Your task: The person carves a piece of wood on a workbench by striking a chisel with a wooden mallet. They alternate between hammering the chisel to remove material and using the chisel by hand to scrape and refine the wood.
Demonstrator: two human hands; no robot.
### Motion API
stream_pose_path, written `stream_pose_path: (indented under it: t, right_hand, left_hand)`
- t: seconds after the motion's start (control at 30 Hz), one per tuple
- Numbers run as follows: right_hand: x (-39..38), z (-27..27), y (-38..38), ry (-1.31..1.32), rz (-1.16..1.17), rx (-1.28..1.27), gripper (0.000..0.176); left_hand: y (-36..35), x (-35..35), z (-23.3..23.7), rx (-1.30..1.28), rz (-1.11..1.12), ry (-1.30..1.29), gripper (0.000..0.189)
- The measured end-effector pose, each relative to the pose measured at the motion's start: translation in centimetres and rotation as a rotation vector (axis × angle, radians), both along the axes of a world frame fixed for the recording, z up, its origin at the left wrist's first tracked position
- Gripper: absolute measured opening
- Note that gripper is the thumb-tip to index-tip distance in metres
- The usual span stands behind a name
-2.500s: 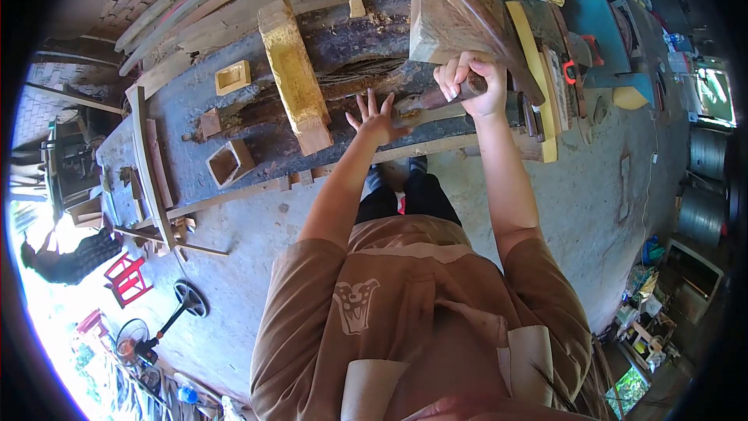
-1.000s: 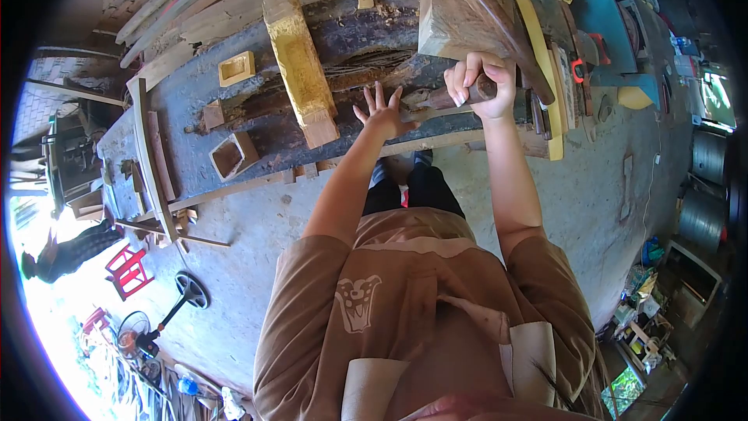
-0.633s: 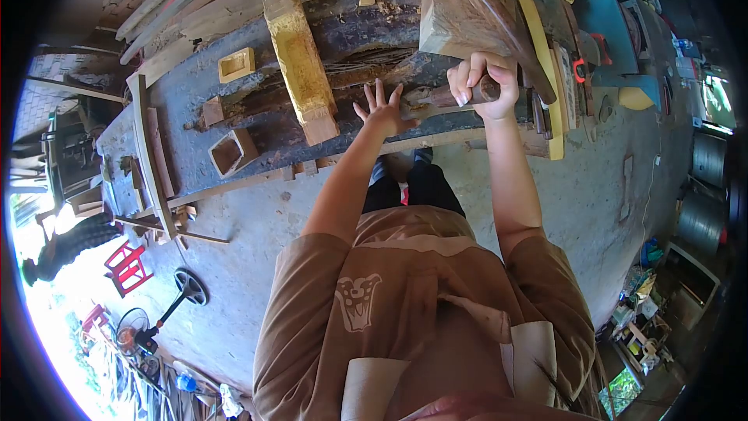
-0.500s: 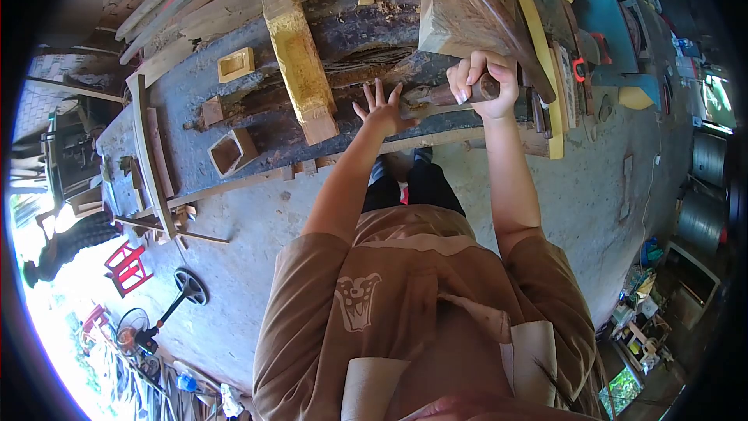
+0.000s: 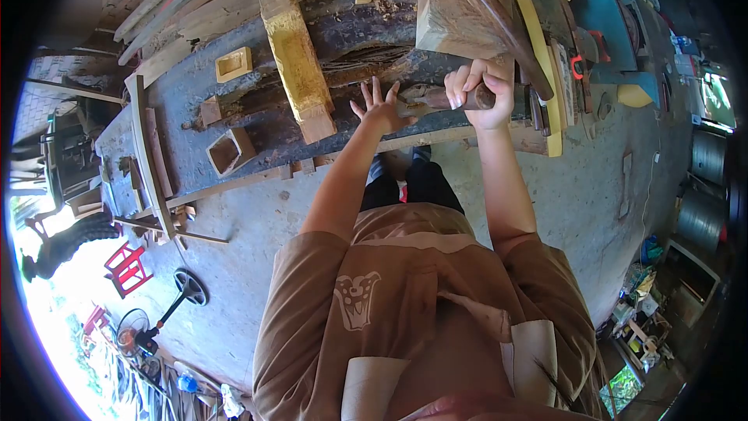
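My right hand (image 5: 485, 93) is wrapped around the wooden handle of a chisel (image 5: 460, 98), which lies low over the bench with its blade pointing left. My left hand (image 5: 382, 113) is spread near the blade end, palm down over the dark workbench (image 5: 269, 121); whether it touches the blade is hard to see. To its left a long yellowish wood block (image 5: 296, 62) with a hollowed face lies across the bench. A large wooden block (image 5: 448, 19) stands beyond my right hand, with a dark wooden bar (image 5: 499, 19) along it.
Small hollowed wood pieces, one yellow (image 5: 234, 65) and one brown (image 5: 231, 151), sit on the left of the bench. Yellow wood strips (image 5: 538, 70) and a saw with an orange handle (image 5: 576, 66) are at the right. A red stool (image 5: 128, 269) and a fan (image 5: 134, 331) stand on the floor.
My right hand has tipped slightly, with the chisel handle a little lower and to the left. My left hand stays spread. At the far left, a person's dark shape has shifted slightly.
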State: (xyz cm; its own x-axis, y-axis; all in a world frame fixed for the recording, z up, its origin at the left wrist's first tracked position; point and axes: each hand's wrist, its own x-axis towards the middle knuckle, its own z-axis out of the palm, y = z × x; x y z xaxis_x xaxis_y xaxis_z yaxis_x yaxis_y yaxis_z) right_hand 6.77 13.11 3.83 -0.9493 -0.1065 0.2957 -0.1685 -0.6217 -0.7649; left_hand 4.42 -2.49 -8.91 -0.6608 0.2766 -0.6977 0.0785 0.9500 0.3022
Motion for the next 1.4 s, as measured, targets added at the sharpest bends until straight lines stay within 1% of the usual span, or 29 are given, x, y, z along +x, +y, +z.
stream_pose_path:
  t: [0.17,0.43,0.83,1.13,1.2,1.4]
  right_hand:
    - [0.9,0.3,-0.7,0.054,-0.003,0.071,0.026]
    - [0.5,0.3,-0.7,0.038,0.004,0.056,0.025]
    - [0.4,0.0,0.1,0.017,-0.048,0.068,0.028]
    - [0.4,-0.1,0.3,0.043,-0.032,-0.021,0.025]
    - [0.4,0.0,0.3,0.027,-0.060,0.056,0.028]
    - [0.2,0.0,0.2,0.034,-0.046,0.059,0.028]
  left_hand:
    - [0.0,0.0,0.0,0.002,-0.001,-0.009,0.098]
    - [0.1,-0.1,0.1,-0.013,0.003,-0.018,0.098]
    - [0.0,-0.1,0.2,-0.005,0.004,-0.024,0.097]
    - [0.1,-0.2,0.0,0.001,0.008,-0.018,0.099]
    - [0.2,-0.2,-0.1,0.005,0.006,-0.017,0.099]
    - [0.2,-0.2,0.1,-0.015,-0.010,-0.008,0.099]
